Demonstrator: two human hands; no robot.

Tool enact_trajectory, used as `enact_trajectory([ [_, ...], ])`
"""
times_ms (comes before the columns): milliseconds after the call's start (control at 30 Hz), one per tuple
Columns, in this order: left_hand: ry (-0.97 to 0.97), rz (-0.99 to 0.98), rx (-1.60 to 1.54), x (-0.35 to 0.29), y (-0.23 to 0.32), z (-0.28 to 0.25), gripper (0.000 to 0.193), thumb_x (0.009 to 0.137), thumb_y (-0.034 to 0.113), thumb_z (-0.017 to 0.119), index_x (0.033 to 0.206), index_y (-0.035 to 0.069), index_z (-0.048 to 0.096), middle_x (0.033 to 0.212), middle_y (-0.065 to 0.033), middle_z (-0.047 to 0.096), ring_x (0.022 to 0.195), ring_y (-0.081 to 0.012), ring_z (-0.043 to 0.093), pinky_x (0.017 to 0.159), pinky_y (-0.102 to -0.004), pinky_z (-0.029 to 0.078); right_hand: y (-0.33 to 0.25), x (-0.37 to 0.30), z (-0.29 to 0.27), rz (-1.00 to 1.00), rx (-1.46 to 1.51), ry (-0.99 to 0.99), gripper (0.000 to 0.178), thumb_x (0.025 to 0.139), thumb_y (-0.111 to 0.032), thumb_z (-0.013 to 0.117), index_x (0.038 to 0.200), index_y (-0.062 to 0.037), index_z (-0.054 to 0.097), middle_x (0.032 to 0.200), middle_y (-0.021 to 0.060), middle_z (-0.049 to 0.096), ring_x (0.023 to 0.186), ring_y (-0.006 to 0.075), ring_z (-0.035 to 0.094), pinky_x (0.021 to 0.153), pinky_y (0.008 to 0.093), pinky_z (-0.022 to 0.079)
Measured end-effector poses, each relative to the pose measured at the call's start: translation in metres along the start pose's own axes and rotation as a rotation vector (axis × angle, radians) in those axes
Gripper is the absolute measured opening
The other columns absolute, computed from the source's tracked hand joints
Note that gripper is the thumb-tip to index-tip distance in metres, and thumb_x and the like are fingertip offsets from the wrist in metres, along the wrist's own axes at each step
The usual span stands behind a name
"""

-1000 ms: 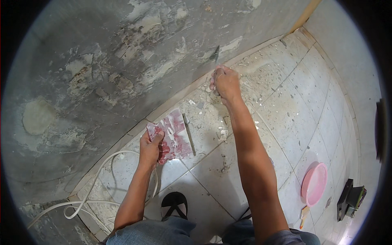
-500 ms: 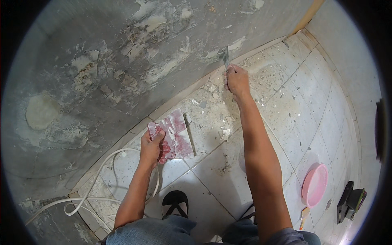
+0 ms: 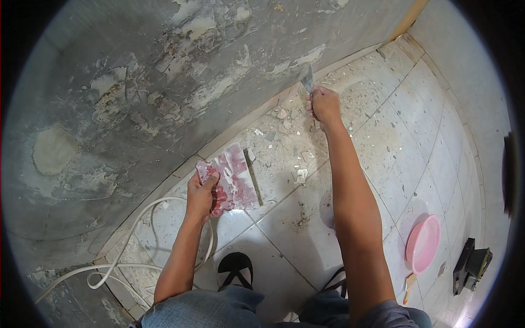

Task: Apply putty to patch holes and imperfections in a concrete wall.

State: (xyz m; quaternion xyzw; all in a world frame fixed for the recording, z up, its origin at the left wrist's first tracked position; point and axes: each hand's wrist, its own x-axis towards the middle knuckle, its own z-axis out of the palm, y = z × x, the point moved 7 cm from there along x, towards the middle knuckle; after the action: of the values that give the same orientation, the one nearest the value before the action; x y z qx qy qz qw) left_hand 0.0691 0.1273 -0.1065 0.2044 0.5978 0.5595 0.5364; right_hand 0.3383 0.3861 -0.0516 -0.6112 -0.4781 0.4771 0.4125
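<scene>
- The right hand (image 3: pixel 324 105) is clenched around the handle of a narrow metal scraper (image 3: pixel 307 80), whose blade tip touches the peeling grey plastered wall (image 3: pixel 164 82) just above the skirting line.
- The left hand (image 3: pixel 201 192) is closed on the edge of a flat pink-and-white smeared plaster board (image 3: pixel 232 177), held low beside the wall's foot, well left of the scraper.
- Broken plaster chips (image 3: pixel 284 117) lie on the white tiled floor (image 3: pixel 383 164) between the board and the scraper.
- A white hose (image 3: pixel 126 240) loops along the wall's base, left of the board.
- A round pink plastic basin (image 3: pixel 423 244) sits on the floor far from the wall, to the right.
</scene>
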Motion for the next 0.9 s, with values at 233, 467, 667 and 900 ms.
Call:
enact_trajectory([
  [233, 0.027, 0.010, -0.023, -0.002, 0.001, -0.003, 0.008, 0.089, 0.011, 0.059, 0.094, 0.005, 0.058, 0.078, -0.0027, 0.062, 0.061, -0.0106, 0.058, 0.052, -0.0257, 0.048, 0.001, -0.018, 0.028, 0.021, 0.186, -0.069, 0.021, 0.094, -0.015, 0.048, 0.092, 0.0013, 0.061, 0.065, 0.0035, 0.054, 0.043, 0.0094, 0.045, 0.036, 0.0245, 0.035],
  [467, 0.004, -0.033, -0.069, 0.002, -0.003, 0.008, 0.008, 0.090, 0.010, 0.059, 0.095, 0.004, 0.057, 0.079, -0.0028, 0.061, 0.060, -0.0100, 0.056, 0.051, -0.0262, 0.048, -0.012, -0.098, 0.077, -0.125, 0.068, -0.244, 0.022, 0.091, -0.013, 0.050, 0.098, 0.0032, 0.063, 0.067, 0.0037, 0.056, 0.044, 0.0082, 0.046, 0.037, 0.0235, 0.035],
  [667, -0.023, -0.014, -0.080, -0.002, 0.001, 0.019, 0.010, 0.087, 0.013, 0.061, 0.094, 0.007, 0.058, 0.081, -0.0029, 0.062, 0.062, -0.0114, 0.059, 0.053, -0.0262, 0.050, -0.005, -0.092, 0.044, 0.012, 0.140, -0.198, 0.026, 0.092, -0.014, 0.051, 0.106, 0.0048, 0.061, 0.070, 0.0052, 0.058, 0.044, 0.0091, 0.046, 0.036, 0.0242, 0.037],
  [900, 0.050, -0.035, -0.077, -0.006, 0.001, 0.004, 0.007, 0.089, 0.011, 0.059, 0.090, 0.005, 0.056, 0.072, -0.0004, 0.056, 0.055, -0.0101, 0.053, 0.047, -0.0260, 0.047, 0.004, -0.072, 0.070, 0.008, 0.066, -0.147, 0.028, 0.092, -0.016, 0.049, 0.107, 0.0052, 0.060, 0.069, 0.0063, 0.057, 0.043, 0.0094, 0.047, 0.035, 0.0243, 0.036],
])
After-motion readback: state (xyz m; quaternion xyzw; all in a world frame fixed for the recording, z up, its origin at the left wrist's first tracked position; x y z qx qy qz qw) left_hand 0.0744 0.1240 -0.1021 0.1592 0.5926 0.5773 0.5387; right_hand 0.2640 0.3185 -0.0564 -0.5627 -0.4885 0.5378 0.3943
